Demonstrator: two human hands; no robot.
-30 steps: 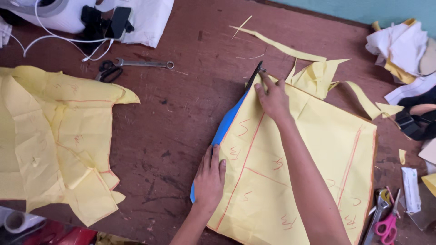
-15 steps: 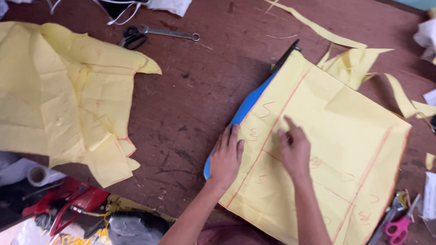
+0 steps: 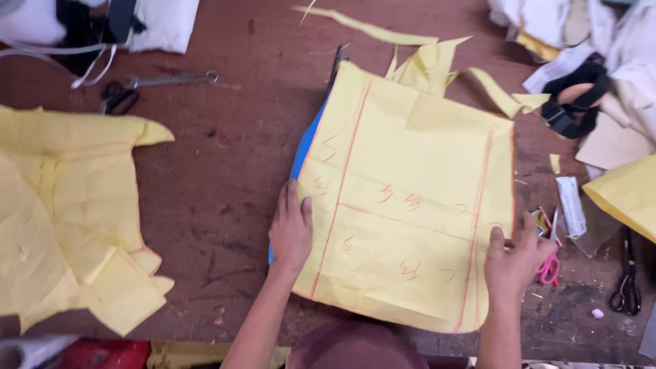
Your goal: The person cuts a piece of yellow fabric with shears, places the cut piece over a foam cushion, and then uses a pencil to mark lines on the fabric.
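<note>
A yellow paper pattern (image 3: 410,198) with red lines and marks lies flat on a brown wooden table (image 3: 225,171), on top of a blue fabric (image 3: 301,150) whose edge shows along the pattern's left side. My left hand (image 3: 290,229) rests flat, fingers together, on the pattern's left edge and the blue fabric. At the lower right corner of the pattern, my right hand (image 3: 516,256) presses down with its fingers spread. Neither hand grips anything.
A large crumpled yellow paper piece (image 3: 68,212) lies at the left. Black-handled scissors (image 3: 130,92) sit at the upper left, pink-handled scissors (image 3: 547,263) and black scissors (image 3: 625,287) at the right. Yellow paper scraps (image 3: 437,61) lie behind the pattern; cloth and clutter (image 3: 601,61) fill the upper right.
My right hand has slid from the middle of the pattern to its lower right corner. My left hand has stayed on the left edge. The view has shifted.
</note>
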